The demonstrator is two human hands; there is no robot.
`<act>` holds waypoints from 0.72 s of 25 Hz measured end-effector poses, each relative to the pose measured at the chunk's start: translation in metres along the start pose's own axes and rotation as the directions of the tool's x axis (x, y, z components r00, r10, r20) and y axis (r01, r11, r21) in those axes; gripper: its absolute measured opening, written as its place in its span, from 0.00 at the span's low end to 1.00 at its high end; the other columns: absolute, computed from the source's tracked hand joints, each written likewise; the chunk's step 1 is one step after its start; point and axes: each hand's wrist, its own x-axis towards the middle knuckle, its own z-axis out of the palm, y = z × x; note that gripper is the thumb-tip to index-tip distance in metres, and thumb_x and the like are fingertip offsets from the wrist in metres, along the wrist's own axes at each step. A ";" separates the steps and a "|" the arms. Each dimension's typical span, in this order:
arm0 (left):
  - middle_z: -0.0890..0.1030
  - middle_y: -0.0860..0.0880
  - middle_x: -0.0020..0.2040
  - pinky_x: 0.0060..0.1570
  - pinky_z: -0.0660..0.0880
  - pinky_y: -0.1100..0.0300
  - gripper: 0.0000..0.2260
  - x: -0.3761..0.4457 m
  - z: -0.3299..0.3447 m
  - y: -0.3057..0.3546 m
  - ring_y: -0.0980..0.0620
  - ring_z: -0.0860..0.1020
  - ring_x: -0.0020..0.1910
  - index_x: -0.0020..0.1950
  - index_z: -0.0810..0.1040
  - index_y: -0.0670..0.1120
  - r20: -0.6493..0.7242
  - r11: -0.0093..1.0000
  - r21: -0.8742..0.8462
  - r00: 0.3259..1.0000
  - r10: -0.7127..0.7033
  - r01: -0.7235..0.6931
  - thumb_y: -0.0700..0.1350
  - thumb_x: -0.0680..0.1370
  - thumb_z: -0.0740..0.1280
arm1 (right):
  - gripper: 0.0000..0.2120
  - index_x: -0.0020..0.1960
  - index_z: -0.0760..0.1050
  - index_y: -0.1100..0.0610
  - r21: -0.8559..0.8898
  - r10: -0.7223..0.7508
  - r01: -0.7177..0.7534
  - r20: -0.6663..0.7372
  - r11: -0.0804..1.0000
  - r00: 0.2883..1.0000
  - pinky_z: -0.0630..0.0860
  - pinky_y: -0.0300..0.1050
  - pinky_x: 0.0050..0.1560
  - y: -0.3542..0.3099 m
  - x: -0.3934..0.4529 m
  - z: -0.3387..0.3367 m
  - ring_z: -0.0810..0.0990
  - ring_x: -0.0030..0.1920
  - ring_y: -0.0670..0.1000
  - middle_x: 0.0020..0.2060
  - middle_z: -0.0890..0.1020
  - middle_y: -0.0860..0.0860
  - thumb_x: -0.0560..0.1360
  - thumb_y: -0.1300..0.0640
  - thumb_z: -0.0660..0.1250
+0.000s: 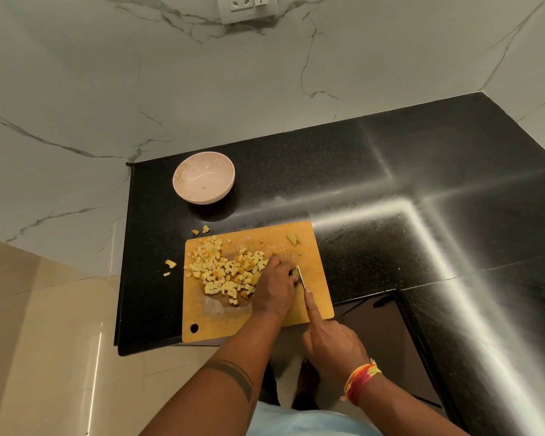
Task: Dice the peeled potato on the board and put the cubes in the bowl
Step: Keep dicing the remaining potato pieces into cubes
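- Two hands meet: the right hand (329, 339) grips a thin steel knife (301, 276), forefinger along its spine; the left hand (276, 286) curls over what seems the last potato piece (295, 272).
- Left of them, pale yellow cubes (225, 270) crowd the orange wooden board (315, 278); beyond, the pink bowl (203, 177) holds none.
- Fingertips sit against the blade: a slip could nick them.

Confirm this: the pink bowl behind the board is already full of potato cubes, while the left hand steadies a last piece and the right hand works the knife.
Not quite. In the head view the pink bowl is still empty; the potato cubes are heaped on the board. The rest holds: the left hand steadies a last piece and the right hand works the knife.
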 end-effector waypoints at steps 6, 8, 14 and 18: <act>0.74 0.52 0.62 0.50 0.66 0.67 0.12 0.002 0.003 -0.002 0.55 0.73 0.53 0.65 0.81 0.47 -0.004 0.998 -0.024 0.998 -0.057 0.057 0.44 0.82 0.67 | 0.39 0.80 0.27 0.46 0.009 -0.006 0.006 0.027 1.000 1.000 0.75 0.49 0.36 0.010 -0.020 0.008 0.78 0.33 0.51 0.34 0.77 0.48 0.81 0.51 0.52; 0.74 0.52 0.61 0.49 0.67 0.66 0.11 0.001 0.003 -0.003 0.57 0.72 0.52 0.64 0.81 0.47 -0.003 0.997 -0.038 0.998 -0.066 0.065 0.44 0.82 0.68 | 0.39 0.80 0.28 0.45 0.035 -0.007 0.007 0.018 0.999 1.000 0.75 0.49 0.36 0.011 -0.024 0.008 0.77 0.32 0.51 0.33 0.76 0.46 0.81 0.50 0.52; 0.76 0.52 0.58 0.49 0.68 0.64 0.09 0.001 0.003 -0.001 0.55 0.72 0.52 0.60 0.83 0.48 -0.049 0.991 -0.068 0.992 -0.119 0.115 0.43 0.81 0.68 | 0.36 0.82 0.33 0.45 0.086 0.002 0.004 -0.071 0.996 0.997 0.73 0.50 0.34 0.007 -0.009 -0.003 0.74 0.29 0.50 0.30 0.74 0.46 0.82 0.50 0.53; 0.77 0.51 0.56 0.50 0.71 0.61 0.08 0.002 0.003 0.000 0.51 0.75 0.52 0.57 0.83 0.47 -0.045 0.988 -0.094 0.991 -0.126 0.122 0.40 0.80 0.68 | 0.36 0.82 0.36 0.45 0.063 -0.015 0.018 -0.043 0.998 0.999 0.70 0.50 0.34 -0.001 0.011 -0.007 0.72 0.29 0.52 0.32 0.74 0.48 0.82 0.50 0.53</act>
